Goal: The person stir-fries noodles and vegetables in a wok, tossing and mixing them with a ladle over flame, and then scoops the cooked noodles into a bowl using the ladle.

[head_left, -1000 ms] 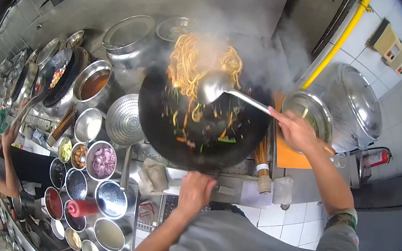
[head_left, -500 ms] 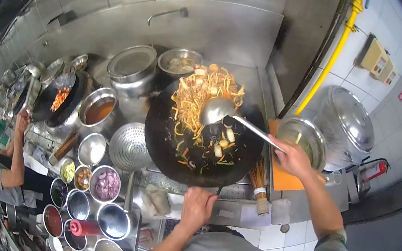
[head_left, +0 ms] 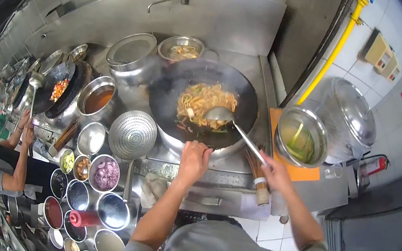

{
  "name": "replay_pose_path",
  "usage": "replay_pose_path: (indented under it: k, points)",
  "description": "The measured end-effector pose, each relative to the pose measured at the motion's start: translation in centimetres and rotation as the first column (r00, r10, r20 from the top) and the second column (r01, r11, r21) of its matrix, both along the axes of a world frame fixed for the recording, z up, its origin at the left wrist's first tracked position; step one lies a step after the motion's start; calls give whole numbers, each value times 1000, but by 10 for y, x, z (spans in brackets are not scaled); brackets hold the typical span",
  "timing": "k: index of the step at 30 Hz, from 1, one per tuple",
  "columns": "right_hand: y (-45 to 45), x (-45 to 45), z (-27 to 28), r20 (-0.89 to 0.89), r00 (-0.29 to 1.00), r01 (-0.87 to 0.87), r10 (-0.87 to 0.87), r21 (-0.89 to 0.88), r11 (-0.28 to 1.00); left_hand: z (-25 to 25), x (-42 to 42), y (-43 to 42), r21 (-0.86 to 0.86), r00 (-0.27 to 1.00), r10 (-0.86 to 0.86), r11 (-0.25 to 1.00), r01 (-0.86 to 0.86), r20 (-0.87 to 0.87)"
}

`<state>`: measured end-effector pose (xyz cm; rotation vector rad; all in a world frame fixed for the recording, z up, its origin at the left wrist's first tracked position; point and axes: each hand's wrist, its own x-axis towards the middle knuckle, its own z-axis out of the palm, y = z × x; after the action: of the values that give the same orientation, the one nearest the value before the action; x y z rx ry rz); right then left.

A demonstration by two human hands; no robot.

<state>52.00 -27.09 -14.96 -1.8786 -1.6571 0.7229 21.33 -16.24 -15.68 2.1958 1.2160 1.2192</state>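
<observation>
My left hand point(head_left: 194, 161) is closed at the near rim of the black wok point(head_left: 168, 83); what its fingers grip there is mostly hidden, apparently the wok's edge or handle. Noodles point(head_left: 202, 97) with vegetable pieces lie in the middle of the wok, lightly steaming. Closed round the handle of a metal ladle point(head_left: 220, 113), my right hand point(head_left: 276, 172) is to the right of the wok. The ladle's bowl rests among the noodles.
A skimmer point(head_left: 133, 134) and several bowls, one with sliced onions point(head_left: 105, 174), stand left. Right are a bamboo brush point(head_left: 260, 190) and a pot of greens point(head_left: 302, 137). A co-worker point(head_left: 3, 165) works at another wok point(head_left: 58, 87) far left.
The wok has come down level and away from me, and the noodles have settled in its middle. My left hand has moved forward; my right hand and ladle have come lower and slightly left.
</observation>
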Motion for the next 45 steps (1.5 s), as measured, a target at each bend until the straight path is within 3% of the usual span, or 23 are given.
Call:
replay_pose_path:
  k: [2, 5, 6, 8, 11, 14, 15, 18, 19, 22, 23, 26, 27, 28, 30, 31, 33, 35, 37, 40, 42, 44, 45]
  points:
    - [14, 27, 39, -32, 993, -116, 113, -133, 984, 5, -8, -7, 49, 1000, -2, 999, 3, -14]
    - [40, 70, 65, -1, 903, -429, 429, -4, 903, 50, -4, -36, 35, 1000, -15, 999, 14, 21]
    - [56, 69, 77, 120, 867, -489, 484, 12, 872, 56, 2, -38, 33, 1000, -19, 999, 18, 24]
    - [82, 32, 112, 221, 897, -351, 383, -170, 921, 34, 8, -28, 52, 1000, 1, 999, -2, 25]
    - [93, 3, 102, 474, 859, -146, 190, -128, 981, -10, 0, -40, 85, 998, 37, 996, -32, -50]
    - [76, 11, 96, 599, 783, -200, 166, -11, 980, -26, -25, -88, 49, 997, -4, 999, 7, -77]
    - [73, 27, 99, 581, 781, -286, 228, 7, 958, -13, -30, -100, 52, 999, -28, 998, 30, -38]
    - [74, 58, 114, 178, 914, -341, 364, -144, 929, 33, -30, -86, 52, 1000, 6, 999, -5, -19]
    - [79, 64, 117, 90, 902, -414, 422, -100, 905, 48, -23, -68, 69, 1000, 10, 998, -11, 3]
    - [98, 54, 123, 245, 835, -462, 493, -174, 870, 36, -6, -38, 100, 999, 24, 995, -27, 38]
    - [102, 50, 108, 334, 822, -470, 460, -57, 881, 20, -2, -27, 99, 999, 25, 995, -29, 38]
    - [83, -20, 139, 560, 814, -65, 153, -175, 983, -38, -4, -44, 103, 995, 61, 993, -53, -82]
    - [80, 1, 109, 571, 809, -180, 143, 10, 984, -51, -13, -61, 86, 994, 24, 996, -15, -103]
    - [67, 18, 105, 531, 834, -214, 153, 55, 975, -63, -22, -74, 69, 992, -12, 997, 20, -123]
    - [54, 40, 95, 448, 875, -278, 186, 149, 949, -26, -27, -98, 34, 998, -62, 998, 61, 22]
    - [47, 44, 93, 327, 932, -208, 153, 141, 968, -8, -27, -93, 44, 998, -30, 999, 33, -53]
    - [16, 42, 83, 66, 996, -61, 57, 61, 996, 17, -18, -67, 22, 999, 32, 999, -32, -30]
    - [2, 30, 29, -55, 998, -12, 30, 299, 954, 22, -8, -38, 48, 999, 42, 998, -42, 3]
    - [-10, 10, -24, -111, 994, 54, -15, 358, 932, 10, -1, -16, 70, 1000, 16, 997, -17, 14]
    - [-9, -27, -44, -119, 984, 151, -129, 207, 967, 9, 0, -1, -84, 997, -40, 996, 35, -59]
    - [5, -36, -31, -183, 965, 212, -189, 113, 971, 20, -9, -13, -5, 999, -16, 1000, 16, -28]
    - [25, -39, -23, -454, 883, 163, -123, 48, 986, 37, -24, -31, 0, 1000, 21, 1000, -21, 6]
    - [29, -58, 22, -569, 814, 118, -119, -39, 992, 41, -39, -48, -40, 998, 56, 998, -55, 19]
